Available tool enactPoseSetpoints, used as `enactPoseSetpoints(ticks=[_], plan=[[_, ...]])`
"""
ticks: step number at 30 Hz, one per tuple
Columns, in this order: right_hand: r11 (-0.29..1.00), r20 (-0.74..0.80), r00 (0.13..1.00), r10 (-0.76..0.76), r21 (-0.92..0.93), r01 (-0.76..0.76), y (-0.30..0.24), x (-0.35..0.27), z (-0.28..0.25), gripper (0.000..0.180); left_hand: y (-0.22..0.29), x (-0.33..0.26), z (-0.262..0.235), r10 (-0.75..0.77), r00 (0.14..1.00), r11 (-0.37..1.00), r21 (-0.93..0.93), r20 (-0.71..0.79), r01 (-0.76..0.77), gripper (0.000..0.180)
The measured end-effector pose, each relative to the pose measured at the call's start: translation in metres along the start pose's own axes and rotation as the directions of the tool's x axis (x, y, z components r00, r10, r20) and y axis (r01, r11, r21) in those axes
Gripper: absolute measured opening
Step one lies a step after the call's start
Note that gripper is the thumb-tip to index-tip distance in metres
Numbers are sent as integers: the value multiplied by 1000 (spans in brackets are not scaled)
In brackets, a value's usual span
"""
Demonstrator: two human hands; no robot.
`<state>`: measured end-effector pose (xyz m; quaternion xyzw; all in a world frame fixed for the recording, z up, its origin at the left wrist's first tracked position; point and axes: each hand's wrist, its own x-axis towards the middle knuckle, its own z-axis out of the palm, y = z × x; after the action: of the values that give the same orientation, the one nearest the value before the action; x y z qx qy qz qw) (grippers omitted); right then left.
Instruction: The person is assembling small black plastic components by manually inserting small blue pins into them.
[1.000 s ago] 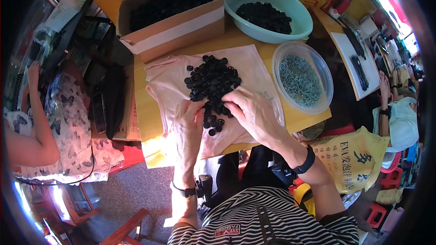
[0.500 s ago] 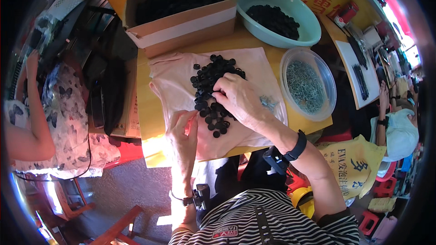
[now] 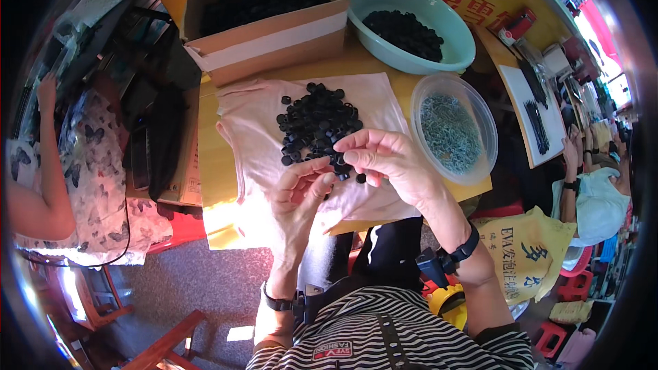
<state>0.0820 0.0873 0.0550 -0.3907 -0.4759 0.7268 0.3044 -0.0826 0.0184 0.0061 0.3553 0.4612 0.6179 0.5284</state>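
Note:
A pile of small round black plastic caps (image 3: 317,120) lies on a pale pink cloth (image 3: 257,113) in front of me. Over the pile's near edge my left hand (image 3: 298,195) has thumb and forefinger pinched together. Facing it, my right hand (image 3: 391,161) is also pinched, its fingertips just above the left ones. Whatever either pinch holds is too small to make out against the black caps. To the right of the cloth stands a round clear plastic tub (image 3: 416,113) of small silvery metal pieces, probably screws (image 3: 449,133).
Behind the cloth are a cardboard box (image 3: 274,38) and a pale green basin (image 3: 449,62), both holding black pieces. Another person's arm (image 3: 51,178) shows at the left. A yellow sack (image 3: 521,250) lies right of my right forearm.
My right hand has drawn back from the pile toward me and slightly right. My left hand has moved right, so the two hands' fingertips now nearly meet.

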Motion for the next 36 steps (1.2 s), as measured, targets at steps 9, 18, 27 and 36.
enactPoseSetpoints(ticks=[9, 18, 27, 36], plan=[[998, -136, 989, -64, -8, 64, 35, -69, -7, 18, -2, -29, 21, 231, 939, 878, 360, 256, -315, 19], [987, -149, 983, 106, 134, -86, 65, -133, -25, 22, -16, -60, 35, 61, 832, 861, 392, 552, -324, 19], [991, -234, 972, 1, 127, 30, 71, -137, -20, 23, -35, -66, 43, 100, 891, 938, 257, 443, -233, 22], [990, -358, 929, -91, 68, 123, 76, -136, -8, 21, -39, -65, 41, 89, 900, 947, 244, 426, -209, 21]])
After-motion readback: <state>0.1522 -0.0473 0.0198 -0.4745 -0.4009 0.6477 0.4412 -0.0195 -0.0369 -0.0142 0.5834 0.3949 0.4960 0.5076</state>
